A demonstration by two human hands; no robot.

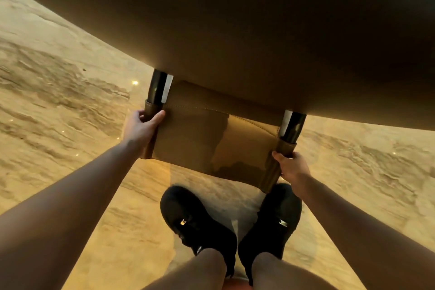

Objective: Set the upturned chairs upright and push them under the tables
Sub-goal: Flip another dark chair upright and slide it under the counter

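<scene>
A chair with a tan leather backrest and dark glossy posts stands upright in front of me. Its seat is hidden under the brown tabletop that fills the upper part of the view. My left hand grips the backrest's left edge, just below the left post. My right hand grips the right edge, below the right post. Both arms are stretched forward.
My two black shoes stand on the glossy sand-coloured stone floor right behind the chair. The table's curved rim runs from upper left to right, overhanging the chair.
</scene>
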